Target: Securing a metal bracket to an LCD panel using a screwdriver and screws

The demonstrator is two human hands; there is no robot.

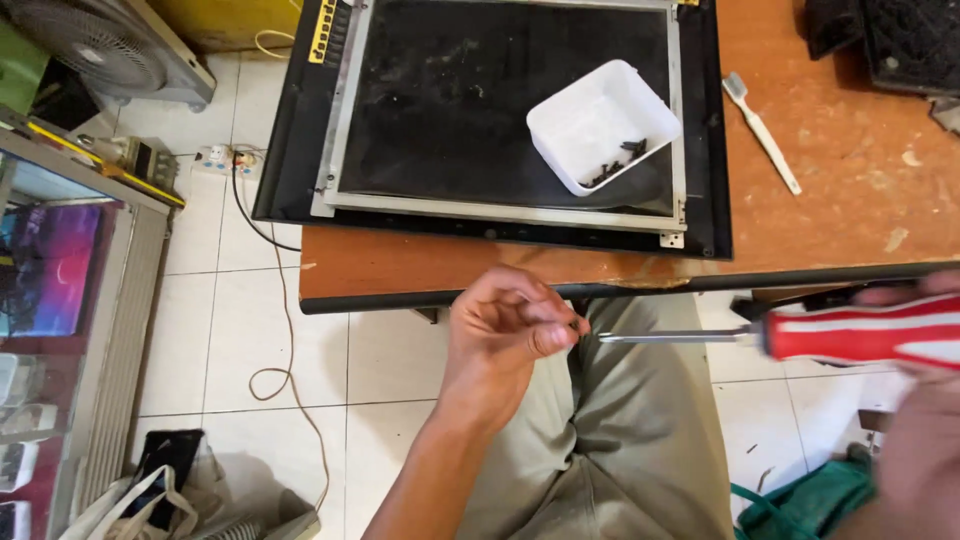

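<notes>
Below the tabletop [520, 262] edge, the left hand [505, 335] pinches a small dark screw [574, 324] at its fingertips, best kept level beside the screwdriver [800, 335] gripped by the right hand [925, 420].

Even daylight-type lighting, bright, no hard shadows. Soft shadow under table [820, 190] edge onto floor [250, 340]. Mild glare on white tub [600, 125] and floor tiles. Dark panel [480, 100] matte, dust visible, no reflections. Right hand [925, 440] and screwdriver [860, 333] handle motion-blurred, soft edges; shaft sharper. Left hand [505, 330] in fair focus, fingertips slightly soft. Wide-angle bend at frame edges: cabinet [70, 330] at left leans. Slight compression noise overall.
</notes>
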